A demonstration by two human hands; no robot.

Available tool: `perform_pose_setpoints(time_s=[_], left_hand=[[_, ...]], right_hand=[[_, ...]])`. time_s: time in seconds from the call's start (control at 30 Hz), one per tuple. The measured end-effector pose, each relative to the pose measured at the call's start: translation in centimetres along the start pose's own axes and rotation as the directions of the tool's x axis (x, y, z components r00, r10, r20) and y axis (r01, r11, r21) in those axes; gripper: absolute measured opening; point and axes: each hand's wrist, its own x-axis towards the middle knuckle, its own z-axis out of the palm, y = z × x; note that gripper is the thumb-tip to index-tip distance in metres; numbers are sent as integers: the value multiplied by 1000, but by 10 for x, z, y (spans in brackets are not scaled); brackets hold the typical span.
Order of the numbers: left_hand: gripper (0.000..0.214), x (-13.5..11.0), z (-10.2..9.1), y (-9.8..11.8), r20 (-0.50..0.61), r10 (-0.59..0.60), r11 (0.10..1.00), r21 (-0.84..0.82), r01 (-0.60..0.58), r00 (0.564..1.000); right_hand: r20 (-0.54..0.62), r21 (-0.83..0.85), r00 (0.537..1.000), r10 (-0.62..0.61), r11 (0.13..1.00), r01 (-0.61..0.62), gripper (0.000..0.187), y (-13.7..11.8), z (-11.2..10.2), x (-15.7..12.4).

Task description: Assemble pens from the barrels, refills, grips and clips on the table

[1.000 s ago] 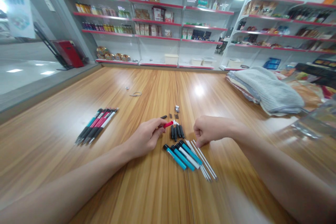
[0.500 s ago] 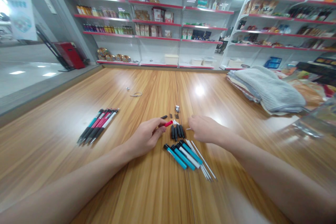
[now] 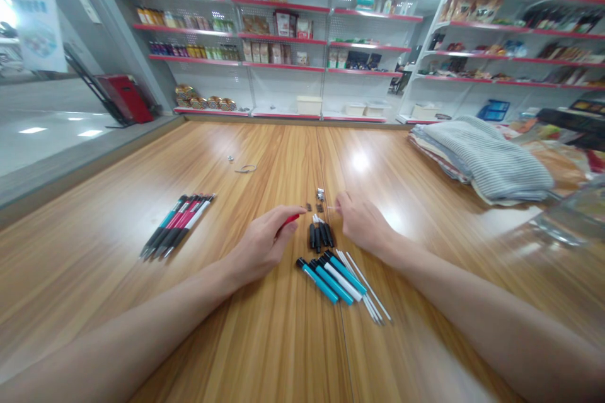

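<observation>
My left hand (image 3: 265,239) is closed around a red pen barrel (image 3: 290,219), most of it hidden by the fingers. To the right, my right hand (image 3: 362,219) pinches a thin pale stick (image 3: 331,208), probably a pen refill, its tip pointing left. Between the hands lie several black pen grips (image 3: 317,235), small dark springs (image 3: 320,208) and little silvery parts (image 3: 320,194). Closer to me are several blue pen barrels (image 3: 317,283) and one white barrel (image 3: 341,281) with black ends. Beside them rest several thin white refills (image 3: 371,289).
Several whole pens (image 3: 177,227) lie side by side on the left of the wooden table (image 3: 227,340). Farther back are a thin loop (image 3: 246,169) and a tiny metal piece (image 3: 230,158). Folded cloths (image 3: 482,157) and a clear container (image 3: 571,214) occupy the right.
My right hand has moved away from me, and the pale stick now points left near the springs. In my left hand the red barrel has turned and sits deeper under the fingers.
</observation>
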Motion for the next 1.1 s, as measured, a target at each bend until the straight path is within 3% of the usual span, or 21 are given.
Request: perform_pose_setpoints(time_s=[0.1,0.17,0.27,0.67,0.77,0.83,0.9,0.97,1.1], left_hand=[[23,1,0,1,11,-6,1000,4,6,1000],[22,1,1,-1,25,9,1000,7,-9,1000],[20,0,2,-3,61,40,999,20,-42,997],[20,-1,3,-1,129,59,994,83,-70,990],[20,-1,3,-1,75,33,995,96,-40,997],[19,-1,2,-2,18,-10,996,90,8,1000],[19,0,1,-3,-32,-49,995,86,51,998],[19,1,0,-5,-65,-65,993,93,71,996],[17,1,0,-6,-84,-53,992,112,62,995]], right_hand=[[-210,149,970,-126,976,159,13,-10,-5,-1],[-277,183,926,-255,932,312,13,-17,-7,-2],[-271,174,884,-381,884,434,15,-24,-5,-4],[-234,217,837,-495,812,541,25,-22,-5,-5],[-258,209,870,-419,855,474,23,-21,-6,-5],[-320,248,905,-281,897,367,17,-18,-6,-5],[-387,381,914,-118,882,276,10,-12,-3,-4],[-402,561,916,23,796,226,8,-6,1,-3],[-305,812,928,213,568,136,9,3,11,-2]])
